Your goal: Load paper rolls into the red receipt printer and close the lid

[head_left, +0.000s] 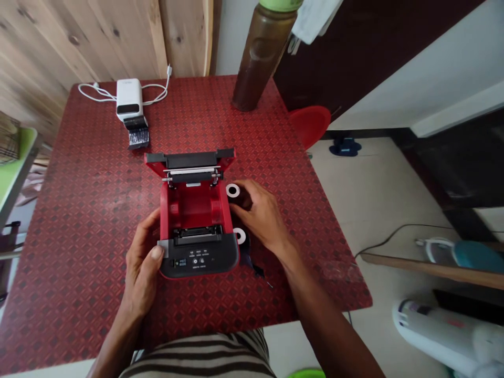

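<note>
A red and black label printer point(199, 254) stands on the table with its lid point(191, 159) raised and its red inner bay bare. My left hand point(142, 265) grips its left side, thumb on the front corner and fingers along the wall. Close by the printer's right side are two dark ribbon rolls with white-ringed cores. Around the farther roll point(233, 191) curl the thumb and fingers of my right hand point(262, 212), partly hiding it. The nearer roll point(239, 236) lies below that hand, a loose dark strip point(252, 265) trailing from it toward me.
A small white device point(129, 98) with a white cable point(157, 94) and a black strip sits at the table's back left. Toward the back right stands a tall brown bottle point(262, 55) with a green lid. A red stool point(311, 126) is beyond the table's right edge.
</note>
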{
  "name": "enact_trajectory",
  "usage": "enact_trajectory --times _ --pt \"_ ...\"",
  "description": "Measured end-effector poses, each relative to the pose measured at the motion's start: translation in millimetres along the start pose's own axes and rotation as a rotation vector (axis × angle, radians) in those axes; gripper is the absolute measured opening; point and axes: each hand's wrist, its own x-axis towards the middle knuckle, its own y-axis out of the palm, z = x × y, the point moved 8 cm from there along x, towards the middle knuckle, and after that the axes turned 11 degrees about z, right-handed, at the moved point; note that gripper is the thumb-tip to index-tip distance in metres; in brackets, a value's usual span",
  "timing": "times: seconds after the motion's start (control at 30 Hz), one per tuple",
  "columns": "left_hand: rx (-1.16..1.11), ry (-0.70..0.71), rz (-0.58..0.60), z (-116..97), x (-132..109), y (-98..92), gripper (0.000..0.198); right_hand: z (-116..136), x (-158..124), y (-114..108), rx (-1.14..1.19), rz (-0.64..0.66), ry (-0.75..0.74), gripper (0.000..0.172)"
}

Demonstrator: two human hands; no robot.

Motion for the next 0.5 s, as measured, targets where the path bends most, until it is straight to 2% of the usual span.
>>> enact_trajectory --times 0.1,0.17,0.33,0.5 --pt "-0.022 0.008 0.012 1.0 0.3 0.6 0.061 -0.2 6.6 6.2 -0.008 -0.022 -0.017 0.017" --pt "-0.029 -0.001 0.017 2.0 0.3 0.7 0.063 -1.2 3.1 2.6 0.0 -0.041 -0.011 0.016" --pt "-0.039 -0.011 0.025 0.0 0.2 1.3 0.06 5.4 -25.0 -31.6 0.119 -0.083 0.05 0.023" --pt "-0.01 -0.002 0.022 -8.1 1.4 2.8 0.059 30.4 -52.4 -60.9 0.393 -0.024 0.024 0.028"
